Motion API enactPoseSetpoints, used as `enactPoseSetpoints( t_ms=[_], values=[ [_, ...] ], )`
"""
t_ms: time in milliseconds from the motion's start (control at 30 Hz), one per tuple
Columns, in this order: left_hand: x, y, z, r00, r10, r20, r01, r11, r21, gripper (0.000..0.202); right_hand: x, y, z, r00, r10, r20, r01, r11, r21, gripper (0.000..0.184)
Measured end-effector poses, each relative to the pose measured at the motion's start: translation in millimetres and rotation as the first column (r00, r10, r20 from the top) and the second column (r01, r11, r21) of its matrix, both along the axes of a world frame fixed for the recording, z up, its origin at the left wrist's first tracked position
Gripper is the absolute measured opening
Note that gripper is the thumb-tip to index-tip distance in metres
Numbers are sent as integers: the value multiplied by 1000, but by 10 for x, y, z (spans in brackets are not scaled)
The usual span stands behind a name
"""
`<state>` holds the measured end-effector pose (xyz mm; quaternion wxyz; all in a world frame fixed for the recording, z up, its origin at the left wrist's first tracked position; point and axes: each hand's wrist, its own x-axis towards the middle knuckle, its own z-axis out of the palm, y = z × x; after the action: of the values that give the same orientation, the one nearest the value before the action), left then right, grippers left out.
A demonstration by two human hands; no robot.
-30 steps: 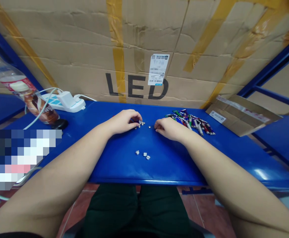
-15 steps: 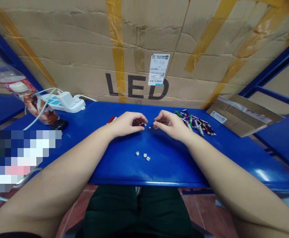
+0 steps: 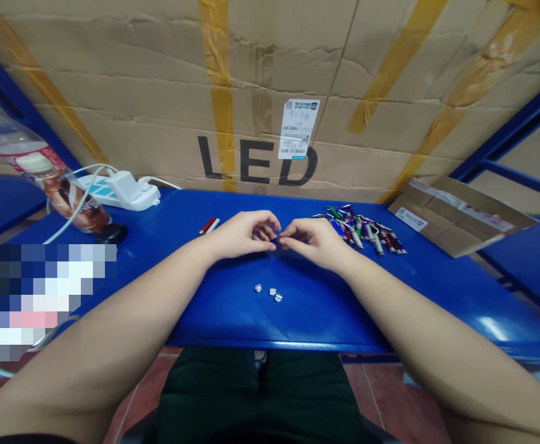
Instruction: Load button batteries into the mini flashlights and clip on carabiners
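Observation:
My left hand (image 3: 253, 233) is closed around a small purple tube (image 3: 275, 240), mostly hidden by the fingers. The fingertips of my right hand (image 3: 307, 242) are pinched together at the tube's right end; whatever tiny piece they hold is too small to make out. Both hands meet just above the blue table (image 3: 232, 308). Nearer to me lie three small silver round pieces (image 3: 273, 291). To the right of my right hand is a pile of colourful keychain flashlights (image 3: 355, 231) with metal clips. Behind my left wrist rest a red tube (image 3: 209, 226) and a silver one beside it.
A large cardboard box (image 3: 158, 111) marked LED stands along the table's back. A smaller carton (image 3: 459, 216) is at the right. On the left are a power strip (image 3: 142, 200) with cables and a plastic bottle (image 3: 61, 185) standing near a blurred-out patch.
My right hand has moved left and slightly down, so its fingertips now meet the purple tube in my left hand. The small silver bit on the table between the hands is no longer visible.

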<state>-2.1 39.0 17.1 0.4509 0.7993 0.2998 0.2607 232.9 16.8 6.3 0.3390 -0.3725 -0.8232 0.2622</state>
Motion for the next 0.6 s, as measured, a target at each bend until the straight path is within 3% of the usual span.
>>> enactPoseSetpoints(
  t_ms=[200, 600],
  values=[
    [7, -13, 12, 1000, -8, 29, 9, 999, -33, 33, 42, 45, 7, 988, 144, 51, -152, 947, 282, 15],
    [2, 2, -27, 994, -14, 111, 21, 998, -55, 33, 37, 29, 16, 973, 216, 86, -232, 872, 432, 8]
  ],
)
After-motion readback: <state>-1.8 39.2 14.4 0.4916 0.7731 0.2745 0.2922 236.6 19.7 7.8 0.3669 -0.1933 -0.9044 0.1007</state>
